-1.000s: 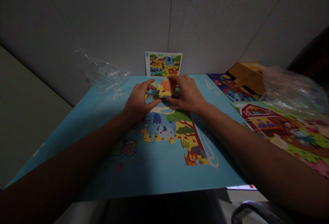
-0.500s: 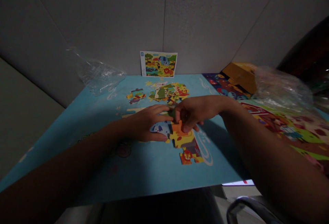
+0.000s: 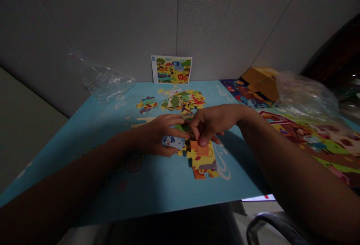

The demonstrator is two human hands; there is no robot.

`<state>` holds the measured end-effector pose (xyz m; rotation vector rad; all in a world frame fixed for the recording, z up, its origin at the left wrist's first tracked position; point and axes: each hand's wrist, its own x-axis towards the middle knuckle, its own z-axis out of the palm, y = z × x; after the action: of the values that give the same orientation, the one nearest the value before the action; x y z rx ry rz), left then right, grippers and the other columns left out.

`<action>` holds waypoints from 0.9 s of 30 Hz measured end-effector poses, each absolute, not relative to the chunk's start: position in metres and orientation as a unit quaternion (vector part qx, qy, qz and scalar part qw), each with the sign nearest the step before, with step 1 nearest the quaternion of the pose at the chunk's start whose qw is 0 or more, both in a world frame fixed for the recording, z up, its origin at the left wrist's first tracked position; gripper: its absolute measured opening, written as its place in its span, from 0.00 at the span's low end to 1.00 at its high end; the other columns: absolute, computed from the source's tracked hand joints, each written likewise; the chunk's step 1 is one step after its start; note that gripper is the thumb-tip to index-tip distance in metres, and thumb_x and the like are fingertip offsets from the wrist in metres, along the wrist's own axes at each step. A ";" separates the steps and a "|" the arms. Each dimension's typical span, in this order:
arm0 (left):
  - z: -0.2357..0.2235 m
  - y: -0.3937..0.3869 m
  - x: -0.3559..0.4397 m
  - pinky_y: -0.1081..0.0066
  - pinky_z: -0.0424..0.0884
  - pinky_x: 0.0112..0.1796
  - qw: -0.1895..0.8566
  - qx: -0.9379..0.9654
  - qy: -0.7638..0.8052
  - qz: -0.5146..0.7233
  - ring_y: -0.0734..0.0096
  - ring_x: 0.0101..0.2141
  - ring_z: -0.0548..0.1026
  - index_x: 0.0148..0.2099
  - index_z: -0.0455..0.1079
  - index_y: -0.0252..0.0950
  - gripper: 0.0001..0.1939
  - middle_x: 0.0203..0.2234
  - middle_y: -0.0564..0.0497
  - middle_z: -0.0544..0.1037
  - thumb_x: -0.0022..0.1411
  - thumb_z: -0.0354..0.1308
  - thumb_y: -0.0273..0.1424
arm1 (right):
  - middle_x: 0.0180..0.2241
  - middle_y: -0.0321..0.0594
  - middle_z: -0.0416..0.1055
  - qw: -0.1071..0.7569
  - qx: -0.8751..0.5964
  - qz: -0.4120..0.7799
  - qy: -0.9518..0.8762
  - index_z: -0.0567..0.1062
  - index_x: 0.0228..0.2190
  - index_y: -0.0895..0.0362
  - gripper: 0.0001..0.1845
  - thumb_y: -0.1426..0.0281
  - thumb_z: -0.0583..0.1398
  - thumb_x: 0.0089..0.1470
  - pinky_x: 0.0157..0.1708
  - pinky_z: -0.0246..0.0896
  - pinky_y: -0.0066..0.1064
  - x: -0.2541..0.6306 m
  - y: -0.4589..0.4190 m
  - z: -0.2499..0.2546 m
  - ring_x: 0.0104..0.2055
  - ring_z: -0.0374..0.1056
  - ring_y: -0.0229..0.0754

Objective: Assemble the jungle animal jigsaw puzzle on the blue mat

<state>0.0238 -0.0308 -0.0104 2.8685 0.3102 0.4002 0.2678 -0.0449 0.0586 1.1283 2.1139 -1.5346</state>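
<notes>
My right hand [image 3: 209,127] pinches the top edge of an orange and yellow puzzle piece [image 3: 200,149] between thumb and finger. That piece overlaps the joined yellow puzzle pieces [image 3: 206,164], hiding part of them. My left hand [image 3: 159,134] lies with its fingers spread over other puzzle pieces. A light blue puzzle piece [image 3: 173,142] shows between its thumb and forefinger, and a green puzzle piece [image 3: 182,127] shows by its fingertips. What lies under the left palm is hidden.
A heap of loose puzzle pieces [image 3: 184,101] lies beyond my hands, with a small cluster [image 3: 147,104] to its left. A picture card [image 3: 172,70] leans on the wall. Clear plastic [image 3: 108,87] is at left; a cardboard box [image 3: 260,83] and finished puzzle [image 3: 317,140] are at right.
My right hand has brought the orange piece slightly toward me, and it covers more of the joined pieces. The left hand stays nearly in place. The whole view has shifted a little.
</notes>
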 end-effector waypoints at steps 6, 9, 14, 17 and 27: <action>-0.014 -0.020 0.017 0.44 0.63 0.62 0.122 0.974 0.108 0.157 0.45 0.62 0.68 0.57 0.75 0.44 0.26 0.64 0.42 0.70 0.55 0.65 0.33 | 0.21 0.28 0.72 0.223 0.369 -0.553 0.713 0.72 0.31 0.58 0.31 0.45 0.72 0.39 0.20 0.52 0.24 0.256 -0.050 0.056 0.21 0.69 0.33; -0.015 -0.015 0.015 0.43 0.62 0.62 0.134 0.972 0.106 0.164 0.46 0.63 0.68 0.56 0.76 0.44 0.24 0.64 0.42 0.69 0.56 0.66 0.34 | 0.22 0.29 0.73 0.267 0.358 -0.553 0.703 0.72 0.33 0.58 0.34 0.44 0.73 0.36 0.20 0.54 0.24 0.245 -0.056 0.051 0.21 0.71 0.35; -0.016 -0.009 0.011 0.43 0.61 0.63 0.141 0.969 0.112 0.170 0.46 0.63 0.67 0.58 0.75 0.45 0.25 0.64 0.42 0.70 0.56 0.66 0.34 | 0.23 0.30 0.74 0.286 0.373 -0.534 0.703 0.71 0.35 0.58 0.38 0.43 0.73 0.33 0.21 0.58 0.25 0.238 -0.061 0.049 0.22 0.72 0.38; -0.017 -0.005 0.009 0.43 0.60 0.63 0.141 0.967 0.123 0.174 0.46 0.64 0.67 0.58 0.75 0.46 0.26 0.65 0.43 0.69 0.56 0.67 0.35 | 0.25 0.34 0.75 0.294 0.387 -0.518 0.704 0.73 0.33 0.61 0.38 0.42 0.73 0.33 0.22 0.60 0.27 0.239 -0.061 0.052 0.24 0.73 0.39; -0.015 -0.004 0.006 0.44 0.61 0.63 0.150 0.965 0.116 0.180 0.50 0.64 0.67 0.58 0.75 0.48 0.24 0.65 0.44 0.69 0.58 0.67 0.35 | 0.17 0.34 0.71 0.294 0.423 -0.467 0.719 0.74 0.22 0.61 0.33 0.43 0.72 0.37 0.23 0.66 0.31 0.234 -0.066 0.055 0.20 0.69 0.38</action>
<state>0.0059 -0.0039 -0.0153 2.7737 0.3323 0.5168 0.2337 -0.0658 0.0554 1.1258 1.9132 -1.2431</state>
